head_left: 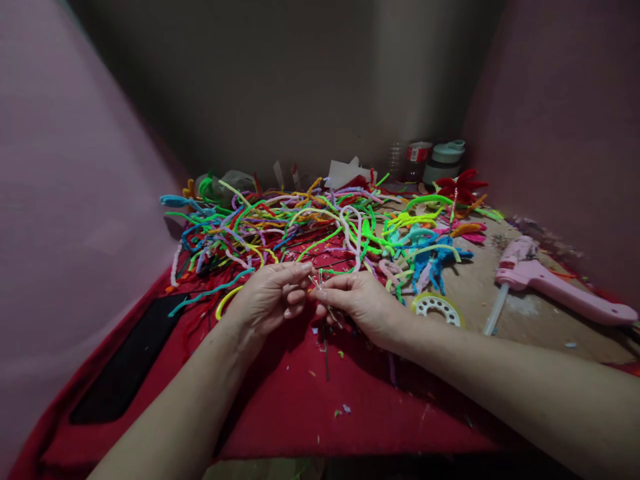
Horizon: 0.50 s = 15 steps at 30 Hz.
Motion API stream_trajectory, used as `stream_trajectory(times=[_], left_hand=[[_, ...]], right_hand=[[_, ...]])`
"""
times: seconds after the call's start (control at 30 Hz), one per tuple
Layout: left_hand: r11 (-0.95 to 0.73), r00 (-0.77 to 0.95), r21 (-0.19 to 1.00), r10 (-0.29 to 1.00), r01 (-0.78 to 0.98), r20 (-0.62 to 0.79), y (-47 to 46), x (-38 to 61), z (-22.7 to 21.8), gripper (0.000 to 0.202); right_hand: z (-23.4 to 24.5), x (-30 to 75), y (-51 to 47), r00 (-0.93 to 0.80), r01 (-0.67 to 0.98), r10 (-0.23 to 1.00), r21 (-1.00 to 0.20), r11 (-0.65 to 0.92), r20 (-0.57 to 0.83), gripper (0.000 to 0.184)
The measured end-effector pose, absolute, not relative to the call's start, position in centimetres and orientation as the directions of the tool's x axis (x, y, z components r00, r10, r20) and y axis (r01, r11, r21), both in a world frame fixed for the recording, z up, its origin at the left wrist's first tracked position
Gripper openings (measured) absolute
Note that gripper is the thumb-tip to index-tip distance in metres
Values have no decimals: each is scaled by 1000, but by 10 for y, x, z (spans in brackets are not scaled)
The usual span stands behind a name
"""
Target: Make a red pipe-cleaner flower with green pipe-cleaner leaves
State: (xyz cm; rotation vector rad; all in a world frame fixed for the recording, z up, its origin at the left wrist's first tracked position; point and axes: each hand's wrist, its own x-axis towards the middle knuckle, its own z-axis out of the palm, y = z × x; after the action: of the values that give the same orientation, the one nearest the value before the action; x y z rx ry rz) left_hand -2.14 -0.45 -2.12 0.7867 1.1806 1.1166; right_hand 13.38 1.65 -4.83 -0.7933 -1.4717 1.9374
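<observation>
My left hand (274, 291) and my right hand (361, 305) meet above the front part of the table. Between their fingertips is a small bunch of thin, pale wire-like strands (320, 280), too fine to make out exactly. My right thumb and fingers pinch it, and more thin ends poke out below that hand. The left thumb and forefinger close at the bunch's upper left side. Just beyond the hands lies a large tangle of many-coloured pipe cleaners (300, 217). Blue pipe-cleaner shapes (436, 263) lie to the right.
A pink glue gun (560, 287) and a roll of tape (438, 309) lie at right. On the left, a black phone-like slab (133, 360) rests on the red cloth (280, 413). Bottles and a green-lidded cup (445, 160) stand at the back, between pink side walls.
</observation>
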Motion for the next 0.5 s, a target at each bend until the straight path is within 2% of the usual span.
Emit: stream_trajectory(times=[0.1, 0.17, 0.33, 0.5], left_hand=[[145, -190, 964, 963, -222, -189, -7, -22, -17, 19], [127, -236, 978, 958, -164, -164, -9, -24, -16, 20], [326, 6, 934, 944, -144, -329, -9, -24, -20, 28], [272, 26, 939, 962, -209, -273, -6, -21, -23, 18]], right_hand=[[-47, 133, 16, -606, -132, 789, -966, -224, -100, 24], [-47, 133, 16, -567, -169, 819, -962, -214, -83, 22], [-48, 133, 15, -592, -170, 804, -967, -191, -55, 22], [-48, 133, 13, -595, -86, 799, -982, -165, -82, 23]])
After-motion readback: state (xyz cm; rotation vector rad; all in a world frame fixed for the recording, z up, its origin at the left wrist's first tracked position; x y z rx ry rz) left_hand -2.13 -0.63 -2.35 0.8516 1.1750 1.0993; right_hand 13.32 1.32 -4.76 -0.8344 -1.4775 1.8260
